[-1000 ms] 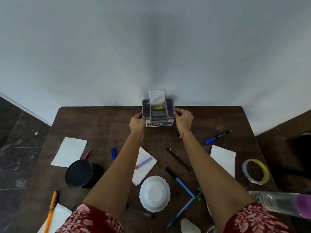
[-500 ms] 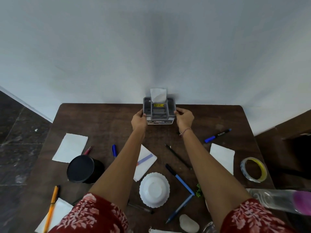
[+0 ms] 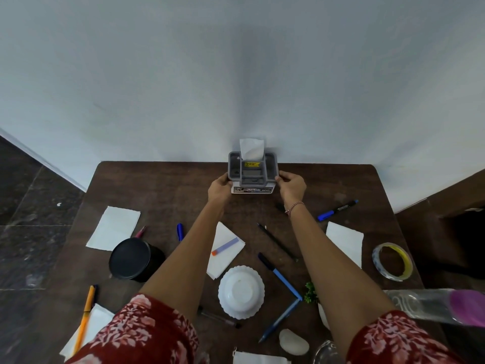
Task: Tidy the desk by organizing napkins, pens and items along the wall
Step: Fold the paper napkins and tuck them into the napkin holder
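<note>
- The gray organizer [image 3: 253,169] sits at 12 o'clock on the desk [image 3: 162,190], back by the wall [image 3: 236,74] — a napkin [image 3: 251,148] sticks up from it.
- The left hand [image 3: 220,189] grips its left side and the right hand [image 3: 291,187] grips its right side (fingers curled on the tray).
- Loose pens and napkins lie toward 6 o'clock — behind both hands.
- The black pen [image 3: 277,241] runs 11 to 5, nearer the right hand.
</note>
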